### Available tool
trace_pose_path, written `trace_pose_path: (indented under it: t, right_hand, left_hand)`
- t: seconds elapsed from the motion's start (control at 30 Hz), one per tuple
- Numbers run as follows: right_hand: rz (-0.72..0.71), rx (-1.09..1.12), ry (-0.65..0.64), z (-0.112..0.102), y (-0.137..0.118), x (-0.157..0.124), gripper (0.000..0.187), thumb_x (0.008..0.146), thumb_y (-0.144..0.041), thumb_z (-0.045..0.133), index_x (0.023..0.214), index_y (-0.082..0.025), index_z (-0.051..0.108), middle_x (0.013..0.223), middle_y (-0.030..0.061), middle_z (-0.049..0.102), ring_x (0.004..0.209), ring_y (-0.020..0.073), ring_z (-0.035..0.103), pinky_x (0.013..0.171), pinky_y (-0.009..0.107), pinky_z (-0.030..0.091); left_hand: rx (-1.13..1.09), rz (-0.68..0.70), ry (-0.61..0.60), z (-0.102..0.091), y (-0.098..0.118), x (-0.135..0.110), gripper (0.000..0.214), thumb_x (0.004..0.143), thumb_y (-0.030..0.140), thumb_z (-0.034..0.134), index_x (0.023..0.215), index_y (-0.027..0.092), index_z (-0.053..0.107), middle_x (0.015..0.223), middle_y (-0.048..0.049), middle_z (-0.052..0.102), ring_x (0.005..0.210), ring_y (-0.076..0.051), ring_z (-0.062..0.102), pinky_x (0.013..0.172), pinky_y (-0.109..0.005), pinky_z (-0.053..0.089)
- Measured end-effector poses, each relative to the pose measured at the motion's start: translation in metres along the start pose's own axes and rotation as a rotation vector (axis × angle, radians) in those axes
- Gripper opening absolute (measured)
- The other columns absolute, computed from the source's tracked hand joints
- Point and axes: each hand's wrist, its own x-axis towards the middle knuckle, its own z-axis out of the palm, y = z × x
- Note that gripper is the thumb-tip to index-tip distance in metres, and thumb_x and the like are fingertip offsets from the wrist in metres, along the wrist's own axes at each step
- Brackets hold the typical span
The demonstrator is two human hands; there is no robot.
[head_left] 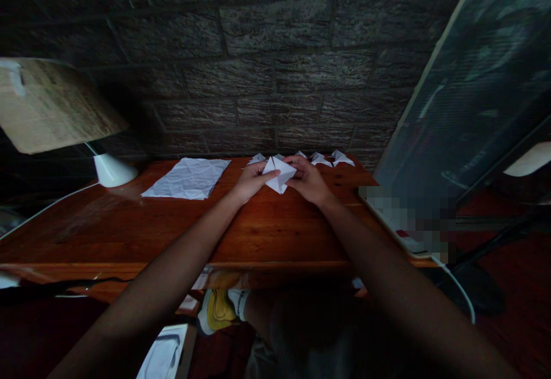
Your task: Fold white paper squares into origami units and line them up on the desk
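Between my hands is a piece of folded white paper [280, 176], diamond-shaped with a slit near its top, raised over the middle of the wooden table. My left hand [253, 181] pinches its left side, thumb lying across the front. On the other side, my right hand [309, 180] grips the right edge, with thumb below and fingers behind. Some fingertips are hidden by the paper. Just beyond my hands stand several folded paper pieces [343, 158] in a row by the wall, partly covered by my fingers.
Creased white sheets [189, 178] lie at the left of the wooden table [172, 232]. Behind them stands a lamp with a white base [112, 169] and a brown paper shade [55, 103]. A brick wall [275, 69] borders the back; a tall dark panel [465, 92] leans at the right.
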Motion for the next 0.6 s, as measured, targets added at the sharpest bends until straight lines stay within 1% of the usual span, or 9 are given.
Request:
trace_pose_path:
  t: [0.07,0.17,0.27,0.4,0.53,0.6]
  right_hand:
    - [0.016,-0.004,-0.006,-0.0002,0.0003,-0.0003,0.051,0.063,-0.022,0.079,0.109,-0.027,0.057,0.101,0.0014,0.069,0.087,0.0207,0.068,0.083,0.042,0.058]
    - [0.026,-0.014,0.017,-0.0008,0.0017,0.0004,0.055,0.063,-0.022,0.079,0.113,-0.027,0.055,0.101,0.0010,0.069,0.085,0.0200,0.069,0.083,0.043,0.059]
    - [0.016,-0.018,0.047,-0.0016,0.0036,0.0012,0.051,0.070,-0.027,0.076,0.116,-0.028,0.055,0.101,0.0026,0.069,0.086,0.0203,0.068,0.080,0.042,0.060]
    - [0.055,-0.036,0.061,-0.0013,0.0053,0.0012,0.046,0.075,-0.031,0.071,0.119,-0.028,0.055,0.100,0.0037,0.068,0.084,0.0207,0.067,0.068,0.038,0.062]
    - [0.084,-0.016,0.100,-0.0003,0.0041,0.0009,0.043,0.078,-0.030,0.066,0.120,-0.028,0.055,0.098,0.0035,0.065,0.084,0.0198,0.067,0.066,0.036,0.062]
    - [0.083,-0.012,0.109,-0.0002,0.0020,0.0004,0.042,0.078,-0.030,0.066,0.119,-0.029,0.056,0.100,0.0037,0.065,0.084,0.0193,0.067,0.064,0.034,0.061]
  left_hand:
    - [0.004,0.005,0.037,-0.0011,0.0002,0.0006,0.031,0.066,0.038,0.082,0.088,0.017,0.077,0.083,-0.0045,0.072,0.070,-0.016,0.060,0.071,-0.029,0.046]
    - [-0.053,0.009,0.120,-0.0036,0.0012,0.0021,0.034,0.064,0.038,0.083,0.088,0.015,0.076,0.084,-0.0049,0.073,0.071,-0.016,0.061,0.071,-0.030,0.046]
    - [-0.123,0.002,0.178,-0.0052,0.0024,0.0031,0.036,0.062,0.036,0.084,0.089,0.015,0.075,0.086,-0.0053,0.074,0.071,-0.016,0.062,0.071,-0.030,0.048]
    - [-0.156,-0.013,0.193,-0.0032,0.0045,0.0019,0.034,0.061,0.036,0.085,0.086,0.015,0.075,0.084,-0.0054,0.074,0.069,-0.015,0.062,0.068,-0.029,0.049]
    - [-0.137,-0.010,0.180,-0.0010,0.0052,0.0010,0.035,0.061,0.036,0.085,0.087,0.015,0.076,0.084,-0.0057,0.075,0.071,-0.016,0.063,0.069,-0.029,0.049]
    - [-0.136,-0.012,0.195,-0.0016,0.0046,0.0014,0.035,0.061,0.037,0.085,0.088,0.015,0.076,0.085,-0.0061,0.075,0.073,-0.017,0.064,0.070,-0.030,0.050]
